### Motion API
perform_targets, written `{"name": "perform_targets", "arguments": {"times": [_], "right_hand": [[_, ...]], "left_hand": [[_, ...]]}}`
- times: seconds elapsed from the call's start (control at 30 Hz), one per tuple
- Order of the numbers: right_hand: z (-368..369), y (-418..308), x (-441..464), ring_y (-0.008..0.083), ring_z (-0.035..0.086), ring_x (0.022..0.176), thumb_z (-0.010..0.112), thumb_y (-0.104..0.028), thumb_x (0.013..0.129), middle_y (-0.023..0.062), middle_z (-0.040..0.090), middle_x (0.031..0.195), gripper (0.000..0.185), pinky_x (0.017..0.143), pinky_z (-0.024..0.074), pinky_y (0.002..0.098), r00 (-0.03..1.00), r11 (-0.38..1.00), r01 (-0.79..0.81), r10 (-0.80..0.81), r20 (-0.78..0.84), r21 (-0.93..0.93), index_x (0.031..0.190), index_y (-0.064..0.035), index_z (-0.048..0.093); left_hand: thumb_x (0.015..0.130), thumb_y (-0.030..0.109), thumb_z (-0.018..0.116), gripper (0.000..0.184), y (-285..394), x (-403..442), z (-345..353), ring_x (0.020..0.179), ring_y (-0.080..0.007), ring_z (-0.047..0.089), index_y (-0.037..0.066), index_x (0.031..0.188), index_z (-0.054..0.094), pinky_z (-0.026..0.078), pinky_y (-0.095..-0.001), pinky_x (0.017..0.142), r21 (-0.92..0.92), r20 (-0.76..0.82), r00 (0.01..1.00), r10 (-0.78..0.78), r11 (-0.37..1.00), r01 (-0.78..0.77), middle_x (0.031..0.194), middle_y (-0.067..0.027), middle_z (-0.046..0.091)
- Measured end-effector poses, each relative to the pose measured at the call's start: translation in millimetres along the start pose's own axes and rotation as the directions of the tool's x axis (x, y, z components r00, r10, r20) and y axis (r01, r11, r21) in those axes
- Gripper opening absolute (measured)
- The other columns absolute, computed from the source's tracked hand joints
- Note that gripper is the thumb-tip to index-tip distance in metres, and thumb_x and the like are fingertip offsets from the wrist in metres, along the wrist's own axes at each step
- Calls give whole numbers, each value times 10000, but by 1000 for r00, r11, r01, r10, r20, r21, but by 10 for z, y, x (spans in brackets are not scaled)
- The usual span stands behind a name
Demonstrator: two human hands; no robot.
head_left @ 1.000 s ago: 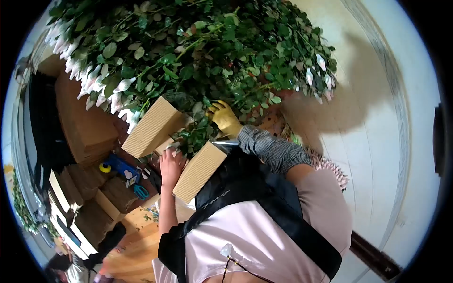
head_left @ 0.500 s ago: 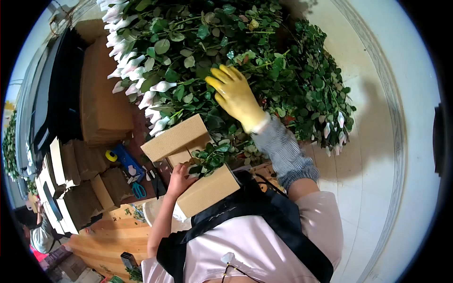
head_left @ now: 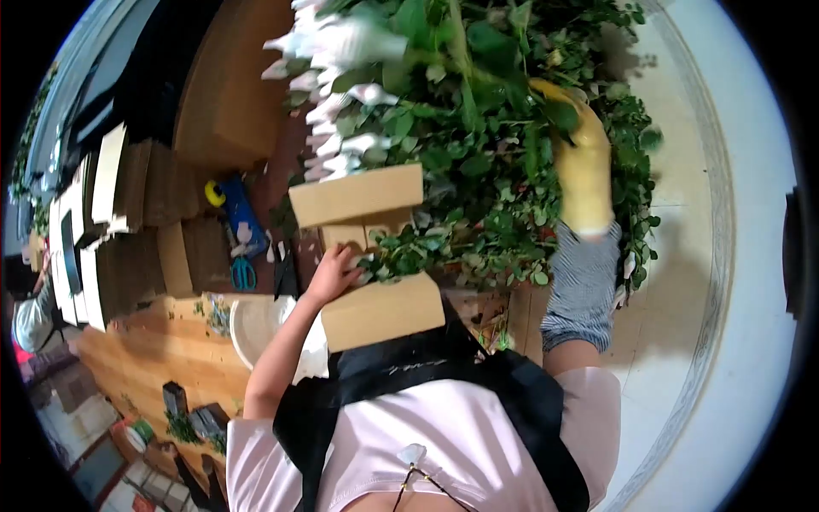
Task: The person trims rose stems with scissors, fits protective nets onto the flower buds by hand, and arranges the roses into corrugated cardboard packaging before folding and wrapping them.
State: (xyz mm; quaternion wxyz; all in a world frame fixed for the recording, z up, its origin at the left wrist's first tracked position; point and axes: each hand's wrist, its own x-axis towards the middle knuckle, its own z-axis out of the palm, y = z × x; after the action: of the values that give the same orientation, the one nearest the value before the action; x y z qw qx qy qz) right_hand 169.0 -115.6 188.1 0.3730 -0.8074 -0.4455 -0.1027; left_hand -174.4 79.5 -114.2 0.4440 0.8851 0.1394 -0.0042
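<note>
My bare left hand [head_left: 331, 275] is in the cardboard piece [head_left: 384, 311] with raised flaps, its fingers curled round the wrapped heads of roses lying there. Leafy stems [head_left: 409, 254] run to the right between the two flaps. My right hand [head_left: 584, 154], in a yellow glove, is closed on a rose stem above the large leafy pile [head_left: 486, 188]. The blurred rose it holds points left, with a white wrapped head [head_left: 367, 43] close to the camera. Leaves partly hide the gloved fingertips.
Stacked cardboard [head_left: 192, 256] stands at the left, near blue-handled scissors [head_left: 243, 273] and a yellow tape roll [head_left: 214, 193]. A white bucket [head_left: 256, 328] is beside my left forearm. Another person [head_left: 32, 322] is at the far left edge.
My right hand has moved right over the pile and now has a rose in it. My left hand stays at the cardboard. The view has shifted, so the surroundings sit differently.
</note>
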Motion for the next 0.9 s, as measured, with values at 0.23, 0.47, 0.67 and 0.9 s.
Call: {"name": "perform_targets", "arguments": {"times": [0.23,0.47,0.67,0.9], "right_hand": [[1123,553,-1866,268,646,1060,636,88,803,101,686,1151,415,987,525,372,793,995,-3,65,605,-103,1173,-95,670],[1602,628,-2265,332,674,881,628,-33,748,148,699,913,175,794,550,441,605,908,96,272,748,-408,914,-42,682],[1315,624,-2045,293,672,974,680,-52,828,140,696,1118,334,882,554,390,692,869,-276,477,543,-411,1159,-95,680],[558,619,-1853,267,657,877,673,28,799,118,687,932,275,859,556,373,756,960,-254,274,595,-120,1046,-88,702]], "left_hand": [[869,234,712,455,37,-1,-5,1160,-401,549,63,1273,593,480,-433,948,68,79,986,-146,988,141,1272,-223,561],[806,160,717,364,242,52,-112,1032,-340,579,51,1149,659,502,-435,884,246,22,991,133,960,-134,1102,-158,584],[810,172,740,418,197,-27,-79,1066,-353,578,70,1205,648,506,-417,895,142,-32,999,-16,990,20,1146,-151,569],[798,309,761,504,268,-21,-435,1126,-365,526,175,1258,608,433,-481,965,446,292,947,136,856,-261,1246,-167,516]]}}
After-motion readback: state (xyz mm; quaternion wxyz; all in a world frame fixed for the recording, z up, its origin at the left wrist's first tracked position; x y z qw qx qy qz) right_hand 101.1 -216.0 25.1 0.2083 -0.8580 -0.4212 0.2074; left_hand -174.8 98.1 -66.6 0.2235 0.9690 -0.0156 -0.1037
